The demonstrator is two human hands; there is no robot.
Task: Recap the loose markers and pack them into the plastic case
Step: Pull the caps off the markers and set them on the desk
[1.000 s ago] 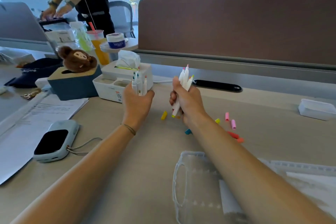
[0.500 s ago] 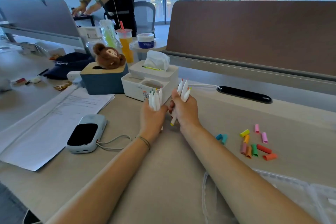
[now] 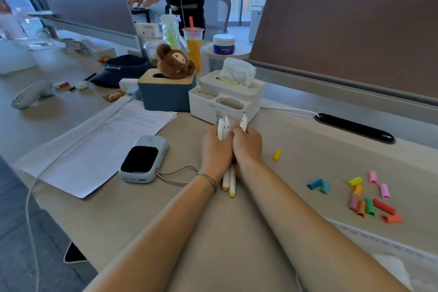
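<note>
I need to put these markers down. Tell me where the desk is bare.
Bare desk lies between the right hand and the lone yellow cap, and on past it toward the cable slot. Another patch sits near the edge, below the power bank. Crowded: the caps at right, the papers at left.

Twelve loose caps (image 3: pixel 366 205), two tissue boxes (image 3: pixel 226 99), one power bank (image 3: pixel 143 162).

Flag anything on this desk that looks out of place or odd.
Loose marker caps lie scattered on the desk, one yellow cap stray, while both hands grip the uncapped markers.
</note>
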